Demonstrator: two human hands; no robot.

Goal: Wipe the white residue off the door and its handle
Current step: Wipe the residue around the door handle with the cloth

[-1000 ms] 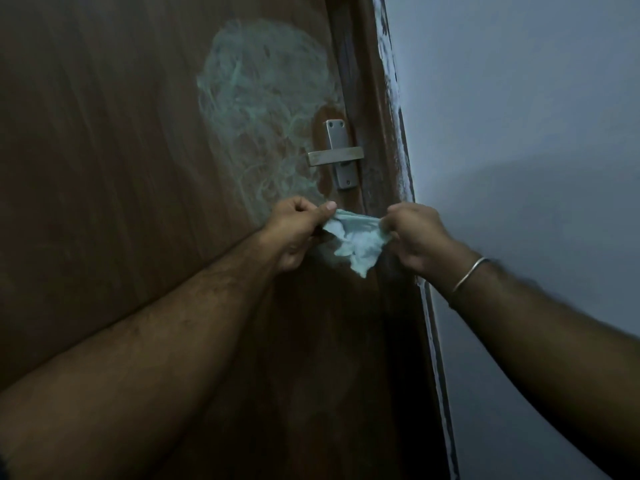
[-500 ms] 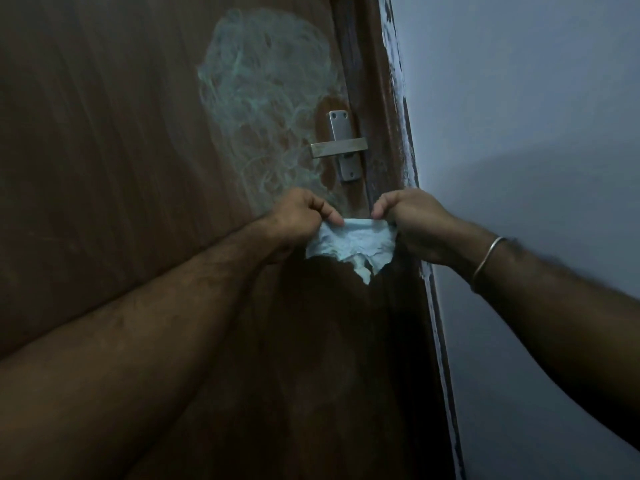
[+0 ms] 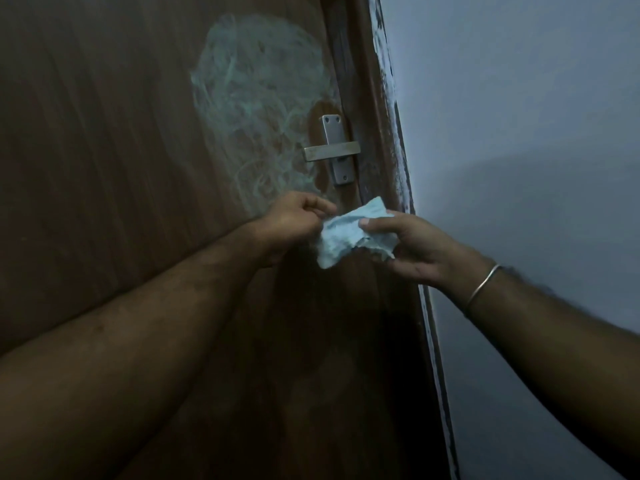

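A dark brown wooden door (image 3: 104, 150) fills the left of the view. A large swirled patch of white residue (image 3: 256, 109) covers it above and left of the metal lever handle (image 3: 330, 151). Just below the handle, my right hand (image 3: 415, 247) holds a crumpled pale blue cloth (image 3: 349, 235), thumb on top and fingers beneath. My left hand (image 3: 294, 220) is at the cloth's left edge with curled fingers; whether it still pinches the cloth is unclear.
The door's edge and frame (image 3: 388, 133) run down the middle, with white smears along them. A plain grey-blue wall (image 3: 519, 133) stands to the right. A metal bangle (image 3: 483, 285) circles my right wrist.
The cloth was stretched between both hands; now it lies bunched in my right hand, which has turned palm-up. My left hand has loosened at the cloth's edge.
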